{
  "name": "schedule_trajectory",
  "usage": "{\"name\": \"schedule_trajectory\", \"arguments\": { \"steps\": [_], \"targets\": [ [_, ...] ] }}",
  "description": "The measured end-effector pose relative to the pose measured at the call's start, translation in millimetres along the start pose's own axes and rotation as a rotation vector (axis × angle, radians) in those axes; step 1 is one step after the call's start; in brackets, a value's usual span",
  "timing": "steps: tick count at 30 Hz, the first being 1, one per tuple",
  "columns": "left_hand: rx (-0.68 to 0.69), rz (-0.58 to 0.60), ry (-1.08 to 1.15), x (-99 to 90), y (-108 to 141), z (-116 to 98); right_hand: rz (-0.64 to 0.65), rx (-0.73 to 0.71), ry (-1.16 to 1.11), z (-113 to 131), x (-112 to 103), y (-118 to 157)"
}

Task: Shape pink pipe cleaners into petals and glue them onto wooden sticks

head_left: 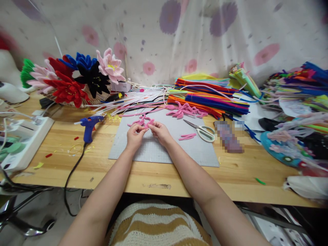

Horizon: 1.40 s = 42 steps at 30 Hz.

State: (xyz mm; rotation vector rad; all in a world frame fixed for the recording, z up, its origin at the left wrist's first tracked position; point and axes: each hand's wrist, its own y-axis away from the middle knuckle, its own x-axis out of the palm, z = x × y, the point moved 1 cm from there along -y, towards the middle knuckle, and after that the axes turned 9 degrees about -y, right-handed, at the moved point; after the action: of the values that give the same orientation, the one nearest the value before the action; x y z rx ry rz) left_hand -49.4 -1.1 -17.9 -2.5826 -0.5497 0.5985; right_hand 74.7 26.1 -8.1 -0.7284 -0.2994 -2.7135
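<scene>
A knitted garment [156, 227] with tan and cream stripes is nearest, below the edge of the wooden table [153, 174]. A flat grey cutting mat [153, 150] lies on the table beneath both hands. The left hand [135, 138] is closed in a pinch, thumb against fingers, on a pink fuzzy piece [151, 121]. The right hand [161, 133] pinches the same piece from the other side with its fingertips. The piece is located above the mat, toward its far left part. Its long axis runs roughly left to right; slender looped ends point left, beyond the left hand's fingers. Fine detail at the pinch is hidden.

Right of the hands, short pink strips [187, 136] lie near scissors [202, 131], whose metal blades point left and away; the pale handle loops are on the right. Left of the mat, a blue glue gun [89, 127] rests on the table.

Farther back, soft pink petal shapes [183, 110] form a loose pile. Behind it lie straight fuzzy stems [217, 102], bundled in blue, orange and red. At far left, a ribbed beige holder [95, 96] bears plush, pointed-petal flowers [69, 89].
</scene>
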Motion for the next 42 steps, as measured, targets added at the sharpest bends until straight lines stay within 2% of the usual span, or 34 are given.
{"name": "schedule_trajectory", "arguments": {
  "steps": [10, 13, 16, 20, 23, 26, 28, 31, 34, 36, 39, 40, 42],
  "targets": [
    [-0.17, 0.072, 0.129, 3.8, -1.5, 1.4, -0.062, -0.014, 0.015, -2.3, -5.9, -6.5],
    [-0.243, 0.091, 0.15, 2.1, -2.9, 5.0, -0.112, -0.047, 0.108, -2.7, -12.0, -8.2],
    [-0.284, 0.102, 0.046, -4.1, -5.9, 12.4, -0.183, -0.144, 0.332, -1.0, -20.9, -12.3],
    [-0.245, 0.031, -0.321, -17.8, -12.5, 20.4, -0.234, -0.194, 0.779, 5.4, -27.7, -25.0],
    [-0.254, -0.015, -0.536, -25.0, -17.4, 23.3, -0.266, -0.21, 1.098, 9.8, -24.2, -37.3],
    [-0.284, -0.036, -0.618, -26.9, -20.3, 26.0, -0.264, -0.241, 1.277, 10.0, -17.9, -47.6],
    [-0.302, -0.037, -0.622, -26.6, -20.8, 27.7, -0.254, -0.247, 1.267, 9.3, -17.0, -51.1],
    [-0.281, -0.126, -0.602, -26.9, -20.1, 25.8, -0.21, -0.195, 1.021, 12.4, -24.5, -48.0],
    [-0.13, -0.256, -0.541, -26.0, -18.2, 15.7, -0.005, -0.047, 0.728, 24.3, -35.9, -34.1],
    [0.023, -0.165, -0.453, -21.2, -16.2, 7.4, 0.157, 0.015, 0.694, 36.4, -41.0, -21.9],
    [0.188, 0.175, -0.306, -8.3, -10.7, -0.9, 0.342, 0.064, 0.756, 52.7, -42.3, -8.8],
    [0.207, 0.276, -0.26, -3.7, -8.3, -2.1, 0.36, 0.046, 0.763, 56.6, -41.5, -7.0],
    [0.192, 0.4, -0.165, 3.8, -3.8, -2.8, 0.334, -0.028, 0.739, 61.0, -38.8, -6.6]
  ]
}}
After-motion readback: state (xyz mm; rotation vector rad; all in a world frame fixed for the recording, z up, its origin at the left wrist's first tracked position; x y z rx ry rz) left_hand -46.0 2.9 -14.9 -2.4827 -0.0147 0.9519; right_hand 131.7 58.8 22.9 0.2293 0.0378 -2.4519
